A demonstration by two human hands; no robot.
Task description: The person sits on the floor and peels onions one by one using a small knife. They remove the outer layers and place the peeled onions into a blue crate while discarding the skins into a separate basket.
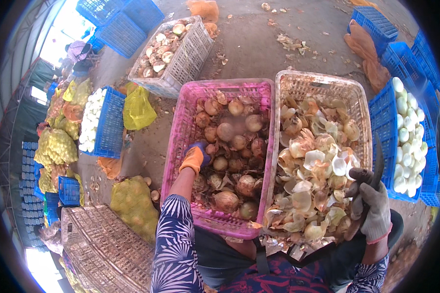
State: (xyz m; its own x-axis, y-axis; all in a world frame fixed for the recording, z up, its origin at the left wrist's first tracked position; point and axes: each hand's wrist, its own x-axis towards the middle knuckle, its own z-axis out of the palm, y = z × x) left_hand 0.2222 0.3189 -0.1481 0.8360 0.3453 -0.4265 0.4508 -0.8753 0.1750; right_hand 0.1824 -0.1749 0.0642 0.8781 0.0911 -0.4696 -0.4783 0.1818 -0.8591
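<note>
In front of me stands a pink plastic crate (220, 223) holding unpeeled brown onions (226, 202). My left hand (197, 156), in an orange and purple glove, reaches into its left side. Its fingers are beside a small onion (211, 149), and whether they grip it is unclear. My right hand (370, 205), in a grey-white knit glove with dark, dirty fingers, grips a knife whose dark curved blade (379, 164) points up and away from me. That hand is over the right edge of a stained whitish crate (324, 78), which is heaped with onion skins (311, 183).
Peeled white onions (407, 146) fill a blue crate (383, 146) on the right and another blue crate (108, 124) on the left. Trimmed onions lie in a grey crate (183, 62) ahead. A yellow mesh sack (134, 208) and a brown crate (106, 245) are at my left.
</note>
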